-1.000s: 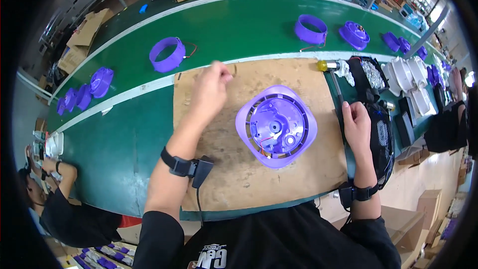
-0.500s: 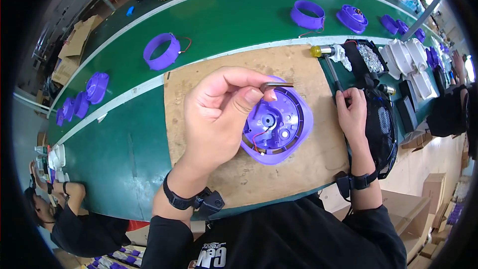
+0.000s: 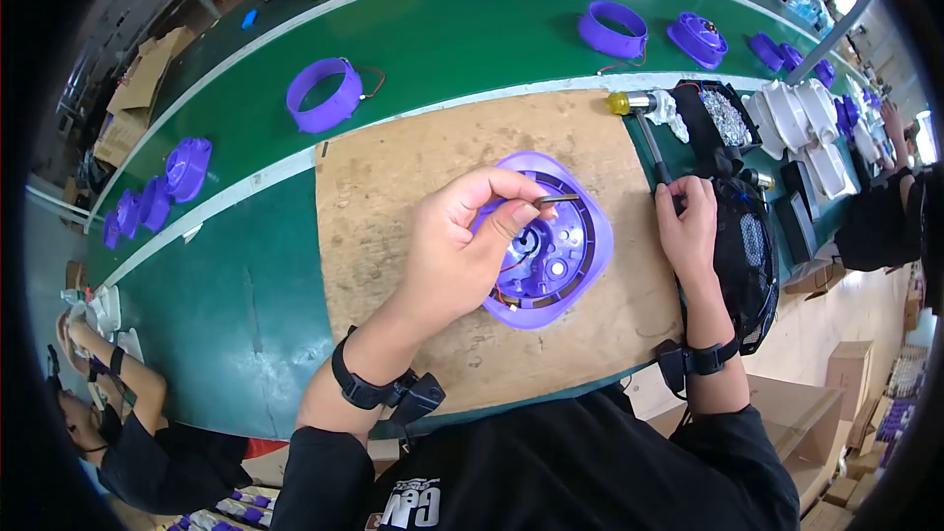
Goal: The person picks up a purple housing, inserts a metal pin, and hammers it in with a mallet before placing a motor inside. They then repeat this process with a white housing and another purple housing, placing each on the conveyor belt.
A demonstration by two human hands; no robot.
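Observation:
My left hand (image 3: pixel 472 241) pinches a small, bent strip of dark metal (image 3: pixel 558 199) between thumb and fingertips. Below it a purple plastic housing (image 3: pixel 596 261) lies on the brown board, with a red and black wire inside; my hand covers its left part. At the right edge of the board, my right hand (image 3: pixel 688 226) is closed around the black handle of a hammer (image 3: pixel 651 138). The hammer's yellow and metal head rests at the far right corner of the board.
A green conveyor (image 3: pixel 442 34) runs behind the board (image 3: pixel 393 354), carrying purple rings (image 3: pixel 324 96) and housings (image 3: pixel 698 39). On the right are a box of small metal parts (image 3: pixel 726 116), white plastic parts (image 3: pixel 796 113) and a black mesh bag (image 3: pixel 752 256). Co-workers sit to either side.
My left hand has come down and slightly toward the right with the metal strip, closer to the purple housing. My right hand stays on the hammer handle.

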